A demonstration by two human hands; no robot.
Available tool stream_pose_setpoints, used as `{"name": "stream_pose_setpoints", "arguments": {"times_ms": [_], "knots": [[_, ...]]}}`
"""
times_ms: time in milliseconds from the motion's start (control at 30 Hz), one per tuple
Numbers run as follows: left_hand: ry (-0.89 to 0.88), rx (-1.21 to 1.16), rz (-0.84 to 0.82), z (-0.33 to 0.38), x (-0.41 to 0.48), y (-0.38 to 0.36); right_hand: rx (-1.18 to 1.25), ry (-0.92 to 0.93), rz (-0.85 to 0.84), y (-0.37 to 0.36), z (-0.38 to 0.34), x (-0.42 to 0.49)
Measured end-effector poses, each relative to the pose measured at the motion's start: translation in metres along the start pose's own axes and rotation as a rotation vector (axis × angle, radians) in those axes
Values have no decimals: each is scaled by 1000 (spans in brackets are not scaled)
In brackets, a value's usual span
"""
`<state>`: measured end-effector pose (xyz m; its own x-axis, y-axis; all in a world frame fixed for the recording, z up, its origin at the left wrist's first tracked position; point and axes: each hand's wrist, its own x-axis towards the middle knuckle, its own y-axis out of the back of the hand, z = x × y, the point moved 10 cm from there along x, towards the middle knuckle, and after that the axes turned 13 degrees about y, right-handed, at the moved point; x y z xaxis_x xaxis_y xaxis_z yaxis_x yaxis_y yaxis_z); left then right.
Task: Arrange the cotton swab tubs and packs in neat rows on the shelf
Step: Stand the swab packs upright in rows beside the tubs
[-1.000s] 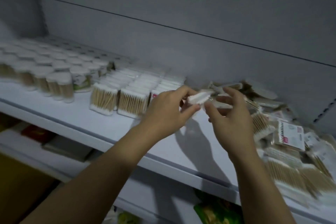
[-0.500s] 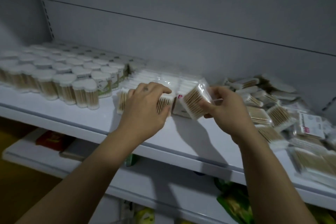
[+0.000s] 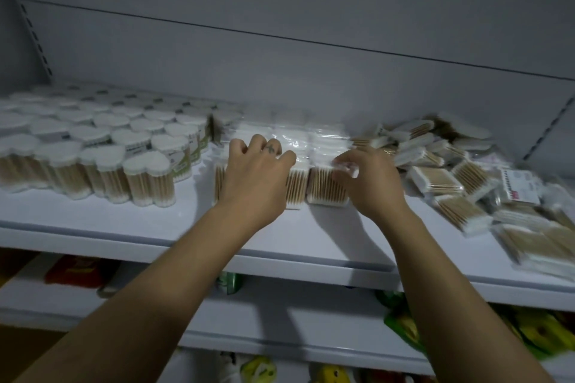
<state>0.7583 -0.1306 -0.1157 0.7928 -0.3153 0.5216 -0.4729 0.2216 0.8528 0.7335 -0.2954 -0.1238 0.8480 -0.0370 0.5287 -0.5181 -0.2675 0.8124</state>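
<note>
Standing cotton swab packs [image 3: 297,141] form short rows in the middle of the white shelf [image 3: 186,221]. My left hand [image 3: 258,174] lies over the front of the left rows, fingers curled down behind the front packs. My right hand [image 3: 370,183] pinches the top of the front pack [image 3: 325,191] of the right row, which stands upright on the shelf. Left of the packs, rows of clear swab tubs [image 3: 146,179] with white lids fill the shelf back to the wall.
A loose heap of swab packs [image 3: 435,179] sprawls over the right part of the shelf, up to its front edge. A bare strip of shelf runs in front of the rows. Lower shelves hold red and yellow-green goods [image 3: 407,331].
My right hand has brought the pack it held down and left, and stood it at the front of the right row. My left hand has stayed on the left rows.
</note>
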Motion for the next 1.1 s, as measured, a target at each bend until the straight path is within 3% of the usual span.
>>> {"name": "stream_pose_setpoints", "arguments": {"times_ms": [367,633,767,900,967,1100], "knots": [[-17,-81,-22,20,14,5,13,39,43,9,1,-9],[-59,-173,-104,75,57,9,102,-88,50,48,69,-1],[-78,-141,-181,108,96,-1,69,-134,-123,40,99,23],[-138,58,-353,144,134,-39,6,-98,-360,5,111,47],[-161,104,-438,157,143,-62,-27,-95,-333,-1,118,57],[-187,218,-498,177,158,-99,-110,-85,-125,2,127,55]]}}
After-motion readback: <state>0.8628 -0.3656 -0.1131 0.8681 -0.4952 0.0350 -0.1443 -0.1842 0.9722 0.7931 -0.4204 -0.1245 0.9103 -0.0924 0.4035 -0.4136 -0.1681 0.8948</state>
